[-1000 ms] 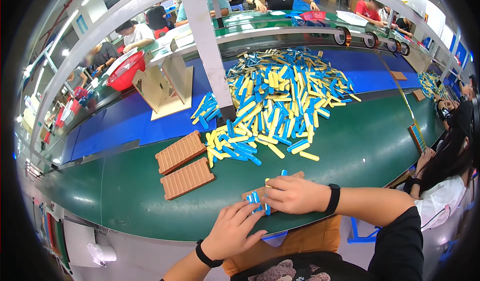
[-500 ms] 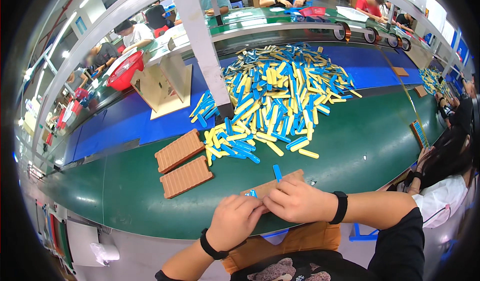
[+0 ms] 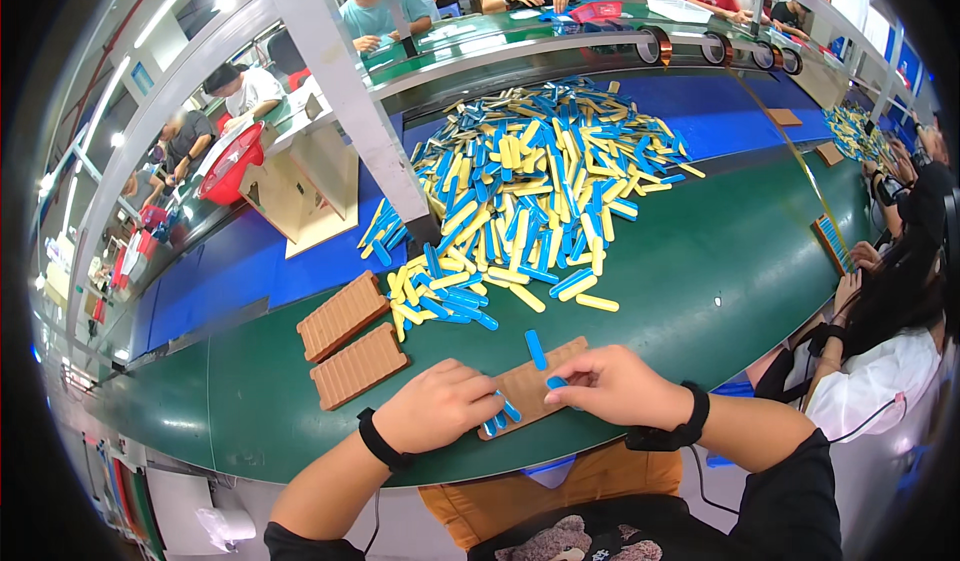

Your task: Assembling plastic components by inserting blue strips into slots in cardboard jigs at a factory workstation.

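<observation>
A long brown grooved tray (image 3: 545,401) lies on the green belt in front of me. My left hand (image 3: 445,406) is closed over its left end, with the fingers bent together. Several short blue strips with rounded ends (image 3: 508,413) show just under those fingertips; the thumb is hidden. Over the tray's right part, my right hand (image 3: 622,386) pinches another blue strip (image 3: 556,383) between thumb and fingers. One more loose blue strip (image 3: 536,350) rests at the tray's far edge, near my right fingertips.
A large heap of blue and yellow strips (image 3: 540,191) lies beyond the tray. Two brown ridged trays (image 3: 358,366) sit at left. A white metal post (image 3: 345,91) rises by the heap, beside a wooden stand (image 3: 300,196). A co-worker (image 3: 880,321) works at right with a filled tray (image 3: 832,244).
My hands, which met over the tray, are now apart: the left has moved left and the right to the right. A blue strip now shows in my right fingers. The view has shifted slightly.
</observation>
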A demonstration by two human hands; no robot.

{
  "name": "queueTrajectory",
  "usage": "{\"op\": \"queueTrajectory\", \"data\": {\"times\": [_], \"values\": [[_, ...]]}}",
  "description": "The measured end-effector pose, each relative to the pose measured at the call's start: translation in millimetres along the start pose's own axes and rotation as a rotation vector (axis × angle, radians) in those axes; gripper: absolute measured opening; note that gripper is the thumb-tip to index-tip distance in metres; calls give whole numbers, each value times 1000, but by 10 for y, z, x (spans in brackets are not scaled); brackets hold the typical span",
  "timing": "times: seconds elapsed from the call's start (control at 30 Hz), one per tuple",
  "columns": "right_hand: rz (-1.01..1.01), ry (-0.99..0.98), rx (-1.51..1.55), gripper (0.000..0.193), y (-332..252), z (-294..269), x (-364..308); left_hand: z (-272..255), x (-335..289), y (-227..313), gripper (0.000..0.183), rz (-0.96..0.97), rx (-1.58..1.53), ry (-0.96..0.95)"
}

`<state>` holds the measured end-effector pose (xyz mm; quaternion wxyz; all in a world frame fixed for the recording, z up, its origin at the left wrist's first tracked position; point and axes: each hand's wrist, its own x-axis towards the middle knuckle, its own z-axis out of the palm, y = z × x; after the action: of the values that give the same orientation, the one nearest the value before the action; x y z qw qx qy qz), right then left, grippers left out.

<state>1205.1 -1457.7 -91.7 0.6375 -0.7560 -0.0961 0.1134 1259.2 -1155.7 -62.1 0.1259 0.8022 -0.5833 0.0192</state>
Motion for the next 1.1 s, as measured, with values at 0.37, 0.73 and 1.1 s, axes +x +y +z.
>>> {"op": "queueTrajectory", "data": {"times": [0.37,0.73,1.1], "values": [[351,-219,35,33,-40,1,408,30,48,24,32,-14,43,-156],[490,-208,122,32,60,114,501,149,-254,233,57,-144,24,-89],[288,-309,-484,33,-107,331,491,166,-316,295,73,-167,37,-19]]}}
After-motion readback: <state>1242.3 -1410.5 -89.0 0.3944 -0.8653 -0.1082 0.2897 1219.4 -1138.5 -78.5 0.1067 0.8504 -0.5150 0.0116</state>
